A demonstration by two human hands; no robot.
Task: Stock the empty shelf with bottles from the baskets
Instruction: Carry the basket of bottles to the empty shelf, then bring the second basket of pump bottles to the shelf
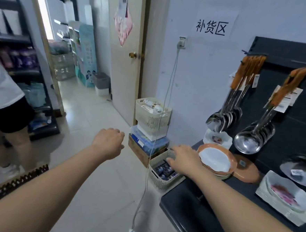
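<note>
A cream slatted basket (159, 181) stands on the floor against the black shelf unit, filled with several dark bottles (163, 170). My right hand (185, 159) reaches over its far rim, fingers spread and relaxed, holding nothing. My left hand (109, 140) hovers over the floor to the left of the basket, fingers loosely curled downward, empty. A second cream basket (153, 118) sits higher on stacked boxes by the wall, with white bottles (152, 105) lying in it.
A black shelf (187, 205) on the right carries stacked plates (216, 161), and ladles (250, 140) hang above. A white cable (147, 178) dangles past the baskets. Another person (2, 105) stands at the left by a dark rack (40, 108). A door (127, 59) is ahead.
</note>
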